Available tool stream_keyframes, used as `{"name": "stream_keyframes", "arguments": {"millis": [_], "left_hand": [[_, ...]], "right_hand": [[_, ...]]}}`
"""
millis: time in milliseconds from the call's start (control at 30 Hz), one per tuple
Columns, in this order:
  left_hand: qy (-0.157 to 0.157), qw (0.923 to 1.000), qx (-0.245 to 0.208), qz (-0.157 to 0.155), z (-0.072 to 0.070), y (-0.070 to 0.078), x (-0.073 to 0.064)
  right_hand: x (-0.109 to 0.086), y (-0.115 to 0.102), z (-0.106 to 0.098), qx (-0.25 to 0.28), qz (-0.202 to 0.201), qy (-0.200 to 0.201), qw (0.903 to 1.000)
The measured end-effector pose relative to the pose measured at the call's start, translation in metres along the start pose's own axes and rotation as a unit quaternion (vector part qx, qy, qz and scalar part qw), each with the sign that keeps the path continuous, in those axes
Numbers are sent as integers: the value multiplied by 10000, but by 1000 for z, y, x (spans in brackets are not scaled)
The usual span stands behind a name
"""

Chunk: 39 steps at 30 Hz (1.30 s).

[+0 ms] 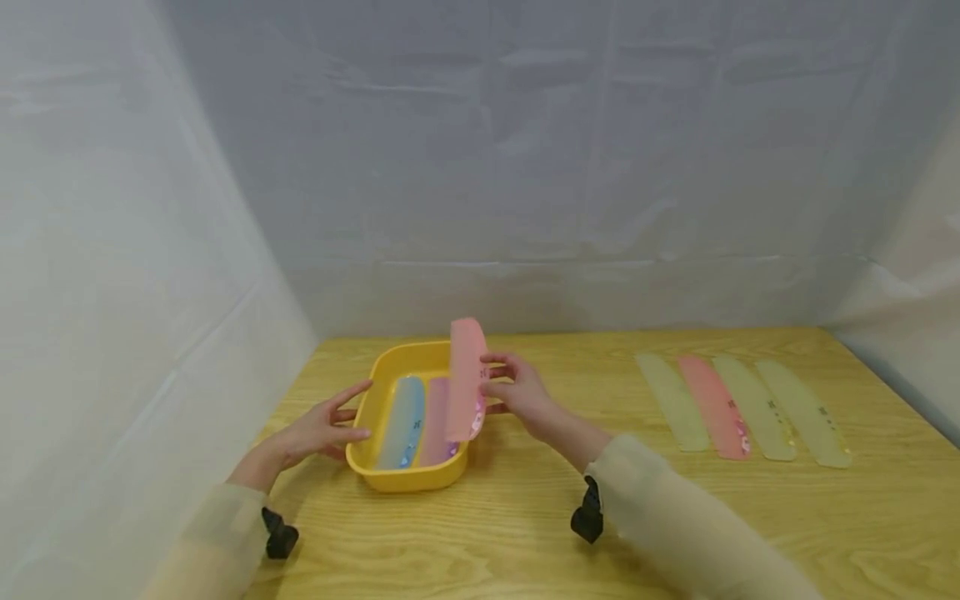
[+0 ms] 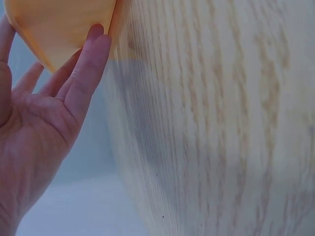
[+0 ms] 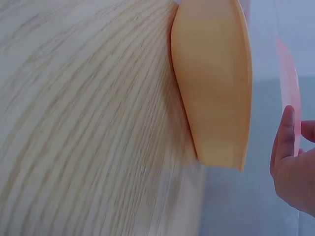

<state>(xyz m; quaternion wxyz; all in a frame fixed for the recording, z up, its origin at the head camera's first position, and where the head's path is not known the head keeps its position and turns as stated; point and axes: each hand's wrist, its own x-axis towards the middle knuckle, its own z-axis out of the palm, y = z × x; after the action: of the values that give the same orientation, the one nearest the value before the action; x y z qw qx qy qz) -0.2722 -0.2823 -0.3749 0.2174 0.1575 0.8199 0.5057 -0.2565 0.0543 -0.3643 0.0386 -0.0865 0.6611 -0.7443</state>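
My right hand pinches a pink comb by its curved side, holding it nearly upright over the right side of a yellow basin. In the right wrist view, the comb shows as a thin pink edge between thumb and fingers, apart from the basin's outer wall. The left hand holds the basin at its left side; in the left wrist view its fingertips touch the outer wall. Inside the basin lie a blue comb and a purple comb, the latter partly hidden by the pink one.
On the right of the wood-grain table lie several more combs side by side: a pink one among pale yellow-green ones. White sheeting hangs behind the table and on both sides.
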Motion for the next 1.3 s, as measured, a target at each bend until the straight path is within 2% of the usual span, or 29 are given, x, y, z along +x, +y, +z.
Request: {"name": "stream_keyframes", "arguments": {"millis": [200,433,700,967,1300], "left_hand": [[-59,10000,-8,52,1,-1,0],[-30,9999,48,93,0,2,-1],[31,10000,76,25,-1,0,-2],[98,9999,124,-59,1,-2,-1],[123,9998,126,-99,2,0,1]], "right_hand": [[3,3,21,-84,156,-7,9998],[7,3,50,-739,586,-14,9955],[7,10,80,-984,591,-140,9933],[7,14,92,-1048,706,30,9920],[11,18,97,-943,830,139,9920]]}}
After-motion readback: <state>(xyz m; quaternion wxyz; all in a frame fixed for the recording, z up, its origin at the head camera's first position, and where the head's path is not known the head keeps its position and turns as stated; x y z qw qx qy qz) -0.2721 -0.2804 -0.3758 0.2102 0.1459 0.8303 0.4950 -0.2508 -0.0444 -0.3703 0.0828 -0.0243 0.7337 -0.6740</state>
